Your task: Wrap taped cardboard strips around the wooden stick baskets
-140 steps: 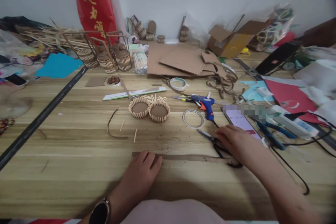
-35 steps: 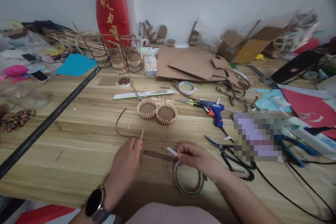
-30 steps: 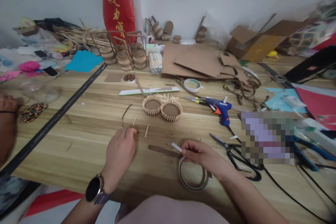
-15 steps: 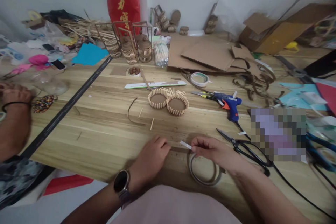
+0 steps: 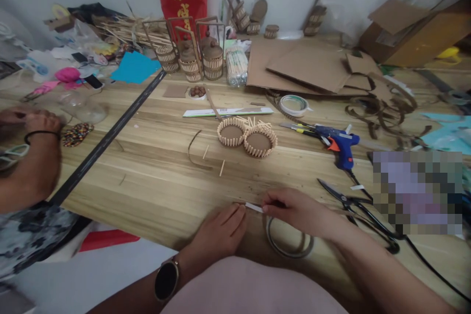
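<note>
Your left hand (image 5: 224,228) has come in since a second ago, from near the loose sticks to right beside the tape end, while your right hand (image 5: 290,206) has kept its pinch on the tape (image 5: 253,207). Your right thumb and fingers are together, clamped on the tape just behind its free end, and the roll (image 5: 290,254) hangs under that grip. Your left fingers lie close together by the tip; whether they grip the brown strip (image 5: 238,202), mostly hidden at their ends, you cannot tell from here. To do this bit well, I'd keep the short end straight, touch as little of its sticky face as possible, and let your left fingertips steady the strip so nothing skews. Take care that the roll doesn't swing and twist the end. The tape looks thin, white and narrow, likely limp once longer; the strip looks like matt brown card. Beyond the grip stand two rings (image 5: 260,141) of pale, round-ended sticks set upright about flat brown floors. Right of the grip, the black scissors (image 5: 344,199) lie splayed, with the smooth blue glue gun (image 5: 344,144) farther off.
</note>
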The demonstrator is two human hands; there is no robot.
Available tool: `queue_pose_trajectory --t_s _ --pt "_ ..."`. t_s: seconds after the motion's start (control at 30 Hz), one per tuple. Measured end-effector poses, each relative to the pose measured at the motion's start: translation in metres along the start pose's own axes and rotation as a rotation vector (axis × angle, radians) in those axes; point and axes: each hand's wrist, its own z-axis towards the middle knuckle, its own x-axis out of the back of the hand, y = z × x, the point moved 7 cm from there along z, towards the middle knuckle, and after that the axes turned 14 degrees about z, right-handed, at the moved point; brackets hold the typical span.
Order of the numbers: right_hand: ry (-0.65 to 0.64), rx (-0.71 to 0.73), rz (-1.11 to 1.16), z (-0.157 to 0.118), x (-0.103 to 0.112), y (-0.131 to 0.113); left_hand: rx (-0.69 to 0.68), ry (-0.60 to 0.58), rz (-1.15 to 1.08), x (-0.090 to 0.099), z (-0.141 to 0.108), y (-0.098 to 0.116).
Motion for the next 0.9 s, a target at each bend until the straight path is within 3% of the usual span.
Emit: queue_pose_trajectory --t_s 0.2,0.57,0.77,0.9 --pt "-0.007 -0.018 -0.086 0.023 -0.014 -0.009 0.049 0.015 -0.006 0.001 -0.010 0.003" --pt "-0.068 -0.031 -0.233 0.033 -0.014 -0.017 0.166 0.145 0.020 0.010 -0.015 0.002" --pt "-0.049 -0.065 -0.302 0.035 -0.017 -0.014 0.126 0.074 0.031 0.003 -0.017 0.006" --pt "-0.044 -0.075 -0.314 0.035 -0.018 -0.013 0.146 0.111 0.016 0.006 -0.016 0.003"
